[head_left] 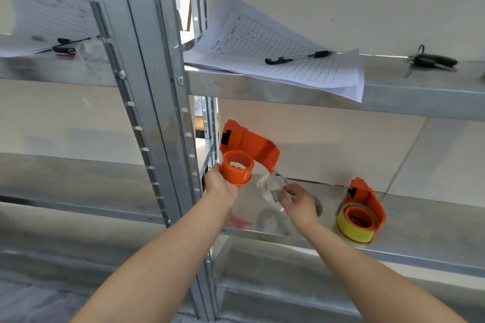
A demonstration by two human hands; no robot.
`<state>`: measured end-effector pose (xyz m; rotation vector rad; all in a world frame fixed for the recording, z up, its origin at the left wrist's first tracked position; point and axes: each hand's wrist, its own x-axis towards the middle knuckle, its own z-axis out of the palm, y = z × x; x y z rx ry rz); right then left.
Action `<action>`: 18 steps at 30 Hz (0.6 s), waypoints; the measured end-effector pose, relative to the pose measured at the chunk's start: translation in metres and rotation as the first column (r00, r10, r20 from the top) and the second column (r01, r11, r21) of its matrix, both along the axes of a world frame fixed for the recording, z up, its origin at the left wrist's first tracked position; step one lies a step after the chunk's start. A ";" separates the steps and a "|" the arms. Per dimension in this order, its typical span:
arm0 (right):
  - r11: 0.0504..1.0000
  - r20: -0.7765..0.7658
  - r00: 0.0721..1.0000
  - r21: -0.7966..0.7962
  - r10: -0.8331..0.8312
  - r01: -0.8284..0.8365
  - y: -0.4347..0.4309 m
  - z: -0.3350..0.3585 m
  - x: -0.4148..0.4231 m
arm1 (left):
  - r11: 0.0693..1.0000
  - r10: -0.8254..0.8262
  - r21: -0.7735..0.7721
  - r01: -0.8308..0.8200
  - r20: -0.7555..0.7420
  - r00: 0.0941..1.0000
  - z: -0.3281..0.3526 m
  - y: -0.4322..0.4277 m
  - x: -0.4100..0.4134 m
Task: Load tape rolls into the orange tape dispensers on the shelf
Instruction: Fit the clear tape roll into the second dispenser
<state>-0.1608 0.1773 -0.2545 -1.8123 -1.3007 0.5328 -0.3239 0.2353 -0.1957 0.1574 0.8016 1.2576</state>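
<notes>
Above shelf (425,220): left hand (221,187) grips dispenser (249,145); right hand (300,202) holds, perhaps, tape roll (270,189).

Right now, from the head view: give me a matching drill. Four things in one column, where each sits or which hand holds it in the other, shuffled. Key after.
Things
1. empty orange plastic tape dispenser
2. clear tape roll
3. orange plastic dispenser loaded with yellow tape
4. clear ballpoint pen with black tip

Places
A. lying on the lined paper sheets on the upper metal shelf
B. held in the left hand
C. standing on the lower metal shelf, touched by neither hand
D. held in the right hand

Pairs: 1-B, 2-D, 3-C, 4-A
</notes>
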 end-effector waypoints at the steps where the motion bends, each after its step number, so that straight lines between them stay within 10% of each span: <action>1: 0.999 -0.021 0.999 0.012 -0.030 0.031 0.000 0.003 0.003 | 1.000 0.017 -0.003 -0.017 0.014 1.000 0.002 0.001 0.004; 8: 0.959 -0.305 0.927 0.110 -0.219 0.263 -0.009 0.026 0.006 | 1.000 0.003 0.021 0.000 -0.128 0.992 0.007 0.004 0.012; 18: 0.955 -0.100 0.995 0.296 0.003 0.027 -0.020 0.036 -0.002 | 0.947 -0.183 0.125 0.296 -0.546 0.818 0.004 -0.007 0.032</action>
